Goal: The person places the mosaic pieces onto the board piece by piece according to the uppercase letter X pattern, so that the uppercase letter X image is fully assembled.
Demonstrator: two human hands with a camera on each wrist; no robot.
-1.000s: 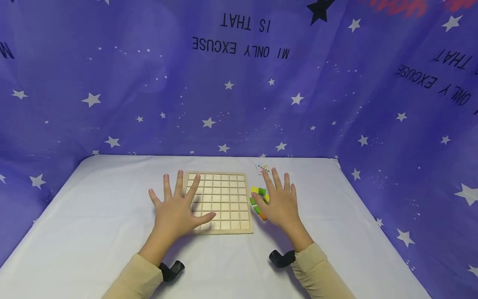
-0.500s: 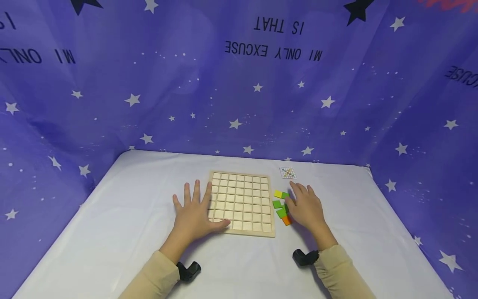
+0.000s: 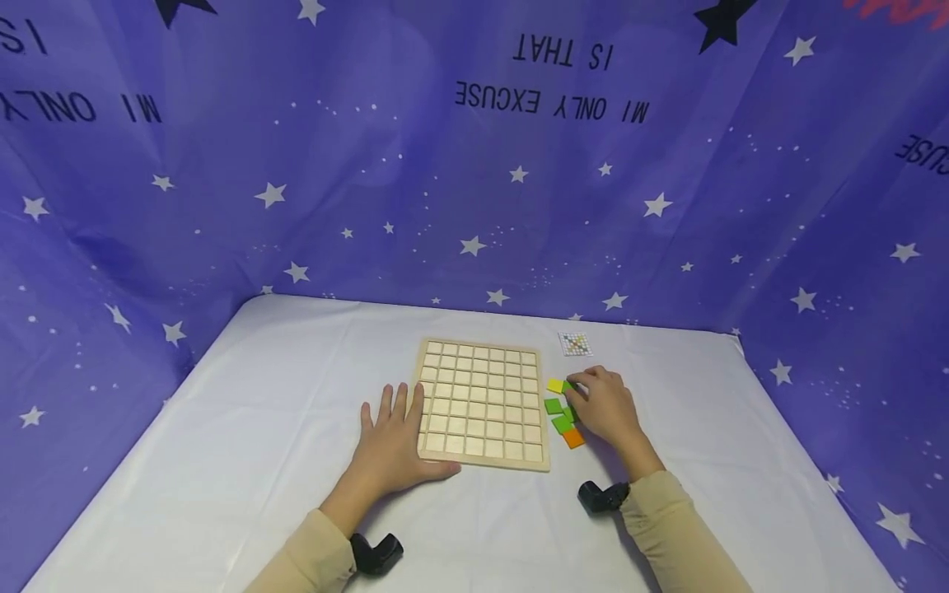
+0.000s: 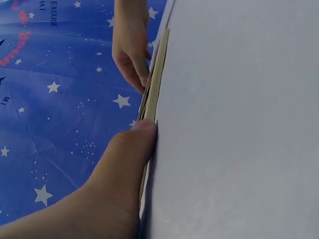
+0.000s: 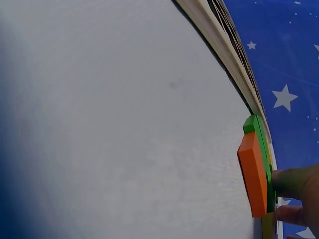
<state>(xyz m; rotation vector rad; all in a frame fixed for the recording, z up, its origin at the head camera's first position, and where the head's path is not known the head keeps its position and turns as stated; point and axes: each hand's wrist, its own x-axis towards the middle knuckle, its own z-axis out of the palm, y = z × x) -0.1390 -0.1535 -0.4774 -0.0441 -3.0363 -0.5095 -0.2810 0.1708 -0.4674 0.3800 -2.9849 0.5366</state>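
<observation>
A wooden board with a grid of square recesses lies flat on the table. My left hand rests at its near left corner, fingers spread along the left side, and its thumb touches the front edge, as the left wrist view also shows. Right of the board lie green tiles, an orange tile and a yellow tile. Over this group, my right hand has its thumb and index finger at a green tile beside the yellow one, pinching it; the hand partly hides some tiles.
A small printed card with a coloured grid pattern lies behind the tiles. White cloth covers the table. A purple star-printed curtain rises behind it and at both sides.
My left hand has drawn back from over the board to its corner. The right hand has curled its fingers and come down to the tiles. The head view has shifted left.
</observation>
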